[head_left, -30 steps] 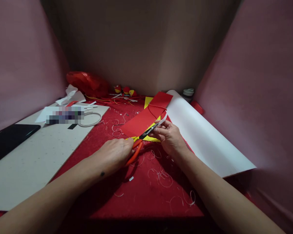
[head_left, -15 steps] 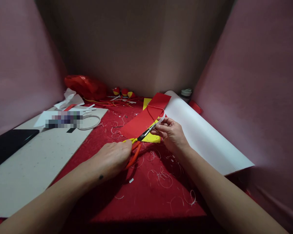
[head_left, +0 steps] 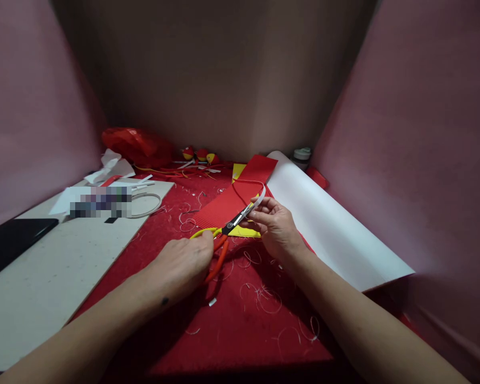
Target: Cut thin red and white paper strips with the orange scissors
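Observation:
My left hand is closed round the handles of a pair of scissors, one handle yellow and the other orange-red. Their dark blades point up and right toward my right hand. Between its thumb and fingers that hand pinches a narrow paper strip, white on one face and red on the other, which curls back to the left. The blade tips lie at the strip by my fingertips; whether they cut into it I cannot tell. Beneath the blades are ridged red paper and yellow paper.
Thin curled offcuts litter the red cloth. To the left lies a pale board bearing a black device. A large white sheet lies right. Behind are a red plastic bag, small red-yellow ornaments and a lidded jar.
The view has shifted slightly. The scissor handles have spread a little apart, and the strip's curled end has swung left. Both hands keep their holds.

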`<state>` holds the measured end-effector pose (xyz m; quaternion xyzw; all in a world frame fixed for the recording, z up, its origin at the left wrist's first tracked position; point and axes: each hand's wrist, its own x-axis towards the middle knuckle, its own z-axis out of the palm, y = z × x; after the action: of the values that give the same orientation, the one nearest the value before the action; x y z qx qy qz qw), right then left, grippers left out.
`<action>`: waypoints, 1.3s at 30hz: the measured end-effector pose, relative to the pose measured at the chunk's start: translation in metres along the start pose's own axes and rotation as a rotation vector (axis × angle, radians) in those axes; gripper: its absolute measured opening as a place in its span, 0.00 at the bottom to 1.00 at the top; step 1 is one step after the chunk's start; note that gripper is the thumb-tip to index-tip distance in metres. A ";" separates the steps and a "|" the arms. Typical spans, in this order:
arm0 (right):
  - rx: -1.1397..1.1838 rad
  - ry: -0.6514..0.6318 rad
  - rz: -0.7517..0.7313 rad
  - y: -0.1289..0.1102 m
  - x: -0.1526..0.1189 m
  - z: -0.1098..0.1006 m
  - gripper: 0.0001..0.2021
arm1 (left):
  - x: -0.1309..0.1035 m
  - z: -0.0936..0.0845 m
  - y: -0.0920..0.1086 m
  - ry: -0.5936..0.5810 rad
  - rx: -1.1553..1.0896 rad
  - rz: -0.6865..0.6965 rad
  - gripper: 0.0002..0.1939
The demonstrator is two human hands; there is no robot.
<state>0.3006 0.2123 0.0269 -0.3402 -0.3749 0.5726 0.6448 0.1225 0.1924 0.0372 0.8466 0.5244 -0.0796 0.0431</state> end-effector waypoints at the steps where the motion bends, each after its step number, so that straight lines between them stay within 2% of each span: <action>1: 0.002 0.001 -0.003 0.000 0.000 0.000 0.14 | 0.000 0.000 0.000 0.004 0.005 -0.001 0.11; 13: -0.010 0.000 -0.016 0.003 0.003 -0.003 0.15 | 0.003 0.002 -0.002 0.004 -0.030 0.007 0.11; 18: 0.006 -0.033 -0.021 0.005 0.001 0.001 0.14 | 0.001 0.001 -0.003 -0.023 0.015 0.014 0.11; 24: 0.024 -0.040 -0.027 0.006 -0.002 0.004 0.14 | 0.001 0.002 -0.002 0.001 0.065 0.028 0.10; 31: 0.048 -0.048 -0.043 0.008 0.000 0.002 0.14 | 0.003 0.003 -0.003 0.027 0.009 0.024 0.09; 39: 0.003 -0.049 -0.021 0.008 0.002 -0.001 0.13 | 0.007 0.006 -0.003 0.005 -0.030 -0.004 0.12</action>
<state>0.2974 0.2155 0.0197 -0.3212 -0.3935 0.5746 0.6418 0.1229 0.1991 0.0301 0.8450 0.5274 -0.0696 0.0544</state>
